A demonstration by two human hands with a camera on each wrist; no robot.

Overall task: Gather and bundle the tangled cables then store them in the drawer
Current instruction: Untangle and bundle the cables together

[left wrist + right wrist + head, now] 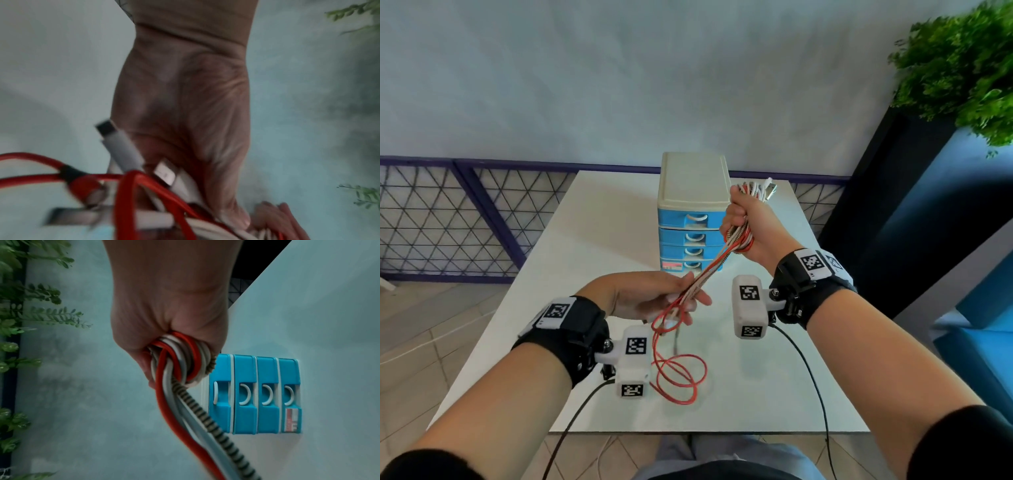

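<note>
Red and white cables (714, 260) ran taut between the person's two hands above the white table (592, 240). Out at the left, the left hand (654, 298) was held low, palm turned up, its fingers (697, 298) lying fairly straight with the strands passing across them; in the left wrist view the thumb (232, 216) pressed down on the white and red strands, with several plug ends (119, 146) bunched just below the palm, though that picture was blurred. Below that hand a red cable (681, 380) drooped in loose loops onto the tabletop, close to the wrist camera (633, 363) strapped on that arm. From the left hand the strands climbed up and to the right, a black-and-white braided cable (207, 415) among them. Behind the span, just left of the raised fist, stood a small drawer unit (693, 212) with a cream top and four blue drawers, all of them pushed in. The right hand (751, 222) was higher and clenched around the cables, which were wound in red and white turns about the fist's lower side, while connector ends (765, 188) poked out above it. Farther right of that hand, a green leafy plant (962, 65) sat on a dark ledge.
</note>
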